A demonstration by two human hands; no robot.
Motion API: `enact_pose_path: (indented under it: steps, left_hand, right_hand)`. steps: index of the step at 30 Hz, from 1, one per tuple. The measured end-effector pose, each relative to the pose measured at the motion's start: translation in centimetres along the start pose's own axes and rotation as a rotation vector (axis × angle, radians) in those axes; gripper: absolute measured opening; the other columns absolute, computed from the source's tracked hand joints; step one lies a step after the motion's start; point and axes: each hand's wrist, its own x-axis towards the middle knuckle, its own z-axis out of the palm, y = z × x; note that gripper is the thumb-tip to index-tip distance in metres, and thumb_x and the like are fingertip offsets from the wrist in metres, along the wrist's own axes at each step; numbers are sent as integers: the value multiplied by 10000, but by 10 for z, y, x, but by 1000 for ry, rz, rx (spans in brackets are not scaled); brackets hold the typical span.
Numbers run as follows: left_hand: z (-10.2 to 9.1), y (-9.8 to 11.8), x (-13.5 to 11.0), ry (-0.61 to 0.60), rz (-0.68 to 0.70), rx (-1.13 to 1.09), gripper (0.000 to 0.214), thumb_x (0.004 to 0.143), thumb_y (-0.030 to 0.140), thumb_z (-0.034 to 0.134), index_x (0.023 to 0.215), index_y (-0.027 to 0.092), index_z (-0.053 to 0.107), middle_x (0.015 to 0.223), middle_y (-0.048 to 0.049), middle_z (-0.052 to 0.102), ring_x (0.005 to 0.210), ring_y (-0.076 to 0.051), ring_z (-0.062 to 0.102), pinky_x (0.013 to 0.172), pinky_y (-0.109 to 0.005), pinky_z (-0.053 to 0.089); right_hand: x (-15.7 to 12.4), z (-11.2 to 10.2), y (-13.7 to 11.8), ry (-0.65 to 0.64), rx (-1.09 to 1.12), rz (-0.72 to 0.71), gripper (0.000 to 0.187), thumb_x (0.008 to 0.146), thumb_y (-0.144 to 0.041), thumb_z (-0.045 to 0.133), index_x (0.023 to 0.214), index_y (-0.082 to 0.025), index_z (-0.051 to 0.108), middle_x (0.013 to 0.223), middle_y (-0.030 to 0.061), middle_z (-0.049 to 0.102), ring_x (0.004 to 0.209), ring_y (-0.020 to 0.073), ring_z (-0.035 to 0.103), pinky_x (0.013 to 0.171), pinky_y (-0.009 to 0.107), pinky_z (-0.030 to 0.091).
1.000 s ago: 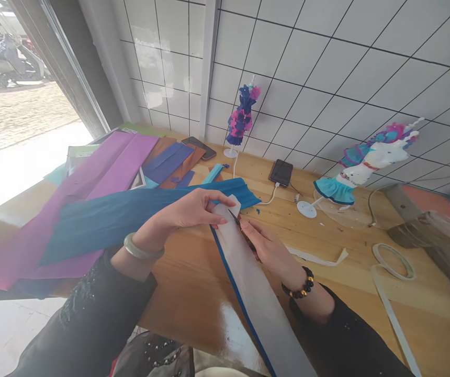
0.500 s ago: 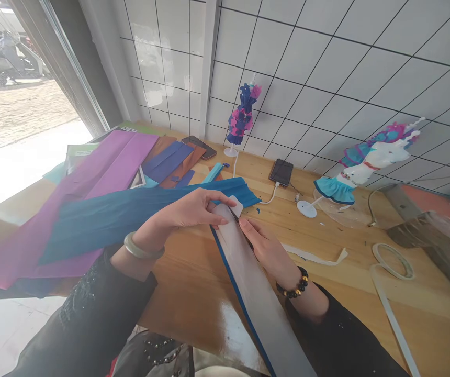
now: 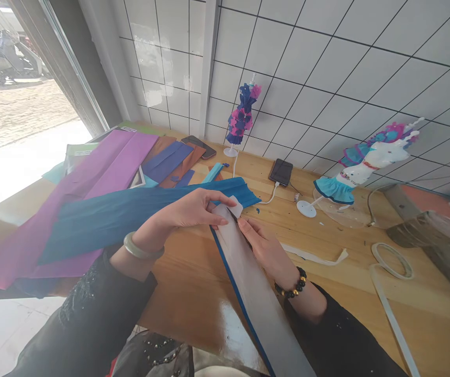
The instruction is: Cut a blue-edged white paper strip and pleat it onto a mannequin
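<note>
Head view: a long white strip (image 3: pixel 256 293) with a blue edge (image 3: pixel 240 298) down its left side slants across the worktop (image 3: pixel 186 283), its long axis running from the far end, near the middle of the scene, to the near right, where it leaves the frame at the bottom. The far end points away and slightly left. The left hand (image 3: pixel 199 209) comes in from the left and pinches that far end between thumb and fingers, so the strip stretches out to the near right of this hand. The right hand (image 3: pixel 266 246) lies along the strip's right side, closed around a dark tool (image 3: pixel 232 214); its thin tip points far left, between the strip's end and a small white tab (image 3: pixel 236 207) just beside the left fingertips. Most of the tool is hidden by the fingers. Beyond the left hand a blue sheet (image 3: pixel 131 212) stretches left to right, lying partly over a purple sheet (image 3: pixel 103 167) at the left. To the right of the right hand lies a white ribbon (image 3: pixel 319 258), with a roll (image 3: pixel 407 270) farther right. Along the far side stand a purple-and-pink figure (image 3: pixel 241 115) and, right of a phone (image 3: pixel 281 172), a white figure (image 3: pixel 382 154) in a turquoise skirt (image 3: pixel 335 190).
</note>
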Motion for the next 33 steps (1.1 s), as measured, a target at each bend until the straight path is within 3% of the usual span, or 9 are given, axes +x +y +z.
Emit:
enact_pose_path:
  steps: [6,12,21,33]
  left_hand:
    - [0,0,0,1,-6,18,465,716,308,701,1162,213,610,759,4,632,626,-105,563,579,-216,484]
    - [0,0,-1,-23,-14,6,491,713,293,704,1182,202,594,816,-20,653,657,-119,602,594,-222,497]
    - [2,-1,0,-48,-14,6,502,713,278,706,1195,215,583,643,30,578,614,-110,585,570,-205,488]
    - [5,1,0,-69,-8,-38,496,703,233,706,1183,183,592,821,-11,647,639,-92,577,550,-182,484]
  right_hand:
    - [1,0,2,14,-10,-14,404,863,-562,403,716,-201,506,639,-24,425,566,128,346,495,254,294]
    - [1,0,1,5,-26,-40,398,878,-543,391,739,-194,523,662,-20,429,602,133,357,530,260,295]
    - [4,2,1,18,-48,-41,403,879,-542,388,753,-191,542,667,-21,444,602,132,366,538,261,301]
    - [6,3,3,16,-2,-31,422,844,-584,426,665,-202,437,611,-43,364,549,115,316,499,257,267]
